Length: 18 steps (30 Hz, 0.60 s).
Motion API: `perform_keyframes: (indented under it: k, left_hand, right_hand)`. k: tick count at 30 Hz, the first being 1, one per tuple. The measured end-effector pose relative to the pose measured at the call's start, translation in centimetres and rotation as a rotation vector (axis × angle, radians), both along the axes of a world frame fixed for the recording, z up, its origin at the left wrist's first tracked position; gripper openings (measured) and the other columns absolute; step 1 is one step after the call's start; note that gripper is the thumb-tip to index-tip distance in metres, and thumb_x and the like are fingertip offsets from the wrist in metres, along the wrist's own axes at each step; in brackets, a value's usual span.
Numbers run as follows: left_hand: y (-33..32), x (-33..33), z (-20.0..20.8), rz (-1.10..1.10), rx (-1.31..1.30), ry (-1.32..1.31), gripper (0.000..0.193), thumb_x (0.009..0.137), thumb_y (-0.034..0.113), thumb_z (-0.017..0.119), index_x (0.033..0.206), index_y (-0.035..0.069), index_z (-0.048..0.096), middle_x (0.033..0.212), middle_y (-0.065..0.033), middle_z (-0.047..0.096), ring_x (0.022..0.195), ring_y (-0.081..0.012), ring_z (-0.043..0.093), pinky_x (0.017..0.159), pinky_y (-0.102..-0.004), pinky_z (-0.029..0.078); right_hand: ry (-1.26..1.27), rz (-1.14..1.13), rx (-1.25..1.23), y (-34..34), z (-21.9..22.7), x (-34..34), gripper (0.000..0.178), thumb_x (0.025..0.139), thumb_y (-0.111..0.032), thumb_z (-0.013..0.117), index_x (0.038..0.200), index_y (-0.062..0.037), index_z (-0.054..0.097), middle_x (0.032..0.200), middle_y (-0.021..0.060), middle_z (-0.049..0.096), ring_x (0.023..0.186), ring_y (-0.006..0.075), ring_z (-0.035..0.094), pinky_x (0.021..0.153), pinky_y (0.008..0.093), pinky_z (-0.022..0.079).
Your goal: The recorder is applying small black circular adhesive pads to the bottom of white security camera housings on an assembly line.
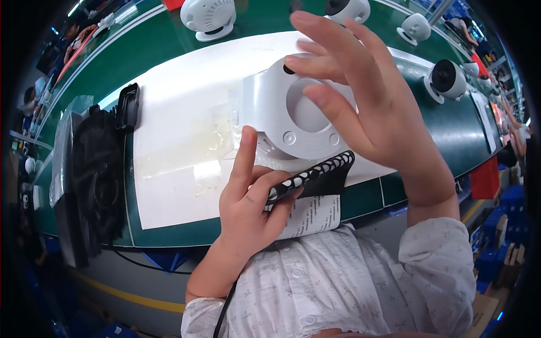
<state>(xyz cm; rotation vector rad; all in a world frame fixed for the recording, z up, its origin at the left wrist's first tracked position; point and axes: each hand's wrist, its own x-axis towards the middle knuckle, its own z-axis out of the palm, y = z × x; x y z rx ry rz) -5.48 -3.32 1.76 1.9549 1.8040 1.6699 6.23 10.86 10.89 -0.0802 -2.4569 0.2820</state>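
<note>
A white rounded plastic housing with a large round opening lies in front of me, its two small round recesses facing up. My left hand is closed on a black strip with white round spots, holding it by its left end. The left index finger stretches up to the housing's lower left corner. Over the housing's right side, my right hand has its fingers apart. One right fingertip is at a small black round spot on the housing's upper edge; whether it presses there I cannot tell.
A white sheet covers the green bench. To the left lie a black tray and dark bagged material. White fan-like devices and black-fronted units stand behind and right. A printed label sheet hangs at the front edge.
</note>
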Motion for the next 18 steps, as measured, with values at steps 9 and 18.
perform_keyframes:
  k: [9, 18]
  left_hand:
    - [0.1, 0.0, 0.0, -0.043, 0.034, -0.046, 0.024, 0.057, -0.006, 0.063, 0.080, -0.003, 0.057, 0.130, -0.0284, 0.028, 0.064, -0.0185, 0.059, 0.060, -0.0257, 0.048]
    - [0.2, 0.1, 0.0, -0.053, 0.057, -0.037, 0.021, 0.059, -0.005, 0.064, 0.078, -0.004, 0.056, 0.130, -0.0281, 0.029, 0.062, -0.0172, 0.058, 0.060, -0.0255, 0.048]
  right_hand:
    - [0.091, 0.077, -0.219, -1.0, -1.6, 0.0, 0.004, 0.077, -0.006, 0.057, 0.080, -0.0069, 0.054, 0.125, 0.0160, 0.042, 0.127, 0.0327, 0.023, 0.098, 0.0420, 0.021]
    - [0.001, 0.054, -0.102, -0.9, -2.1, 0.3, 0.004, 0.077, -0.010, 0.057, 0.079, -0.0072, 0.056, 0.125, 0.0141, 0.043, 0.125, 0.0344, 0.026, 0.097, 0.0402, 0.022]
